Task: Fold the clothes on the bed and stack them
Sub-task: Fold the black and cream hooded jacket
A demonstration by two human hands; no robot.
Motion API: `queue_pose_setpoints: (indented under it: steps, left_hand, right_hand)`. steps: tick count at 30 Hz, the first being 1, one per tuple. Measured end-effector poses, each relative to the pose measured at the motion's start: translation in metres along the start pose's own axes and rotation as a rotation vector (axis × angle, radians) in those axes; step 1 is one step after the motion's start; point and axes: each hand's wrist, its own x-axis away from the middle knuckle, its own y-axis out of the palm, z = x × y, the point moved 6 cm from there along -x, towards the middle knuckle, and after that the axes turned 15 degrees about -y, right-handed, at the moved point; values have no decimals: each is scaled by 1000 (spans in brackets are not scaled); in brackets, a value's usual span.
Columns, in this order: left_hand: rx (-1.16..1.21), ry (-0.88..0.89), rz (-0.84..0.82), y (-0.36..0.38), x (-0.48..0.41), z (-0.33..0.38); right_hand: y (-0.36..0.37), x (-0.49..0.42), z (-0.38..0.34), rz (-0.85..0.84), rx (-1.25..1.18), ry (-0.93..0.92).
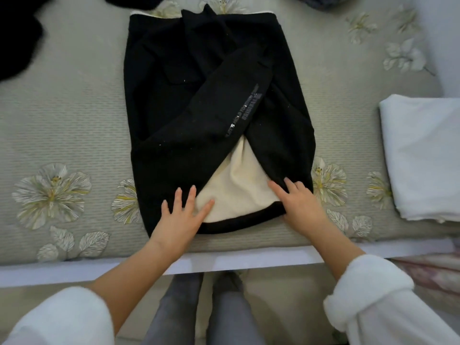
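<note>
A floral grey bed carries a black jacket at its middle, sleeves crossed over the front (cream lining shows at the near hem). A folded white cloth lies at the right. The left hand and right hand rest flat on the hem, fingers straight, gripping nothing.

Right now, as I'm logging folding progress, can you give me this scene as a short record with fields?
garment: black fleece jacket with cream lining, lying flat, sleeves crossed over the body
left hand: flat on the near hem, fingertips reaching the lining
right hand: flat on the black flap by the hem
surface: grey-green floral bedspread
beside: folded white cloth to the right, apart from the jacket
waiting: dark clothes at the far left
stage: bottom fold not yet made
</note>
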Motion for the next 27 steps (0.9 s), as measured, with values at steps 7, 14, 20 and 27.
queue_pose_setpoints:
  steps: [7, 14, 20, 27]
  left_hand:
    - [511, -86, -186, -52, 12, -24]
    - [392, 20, -761, -55, 92, -11]
    - [531, -39, -972, -80, 100, -34]
    - [796, -202, -620, -126, 19, -116]
  right_hand:
    - [-46, 29, 16, 62, -285, 64]
    - [-40, 100, -3, -514, -607, -6]
    - [-67, 109, 2, -639, -774, 13]
    - [-131, 40, 51, -141, -909, 75]
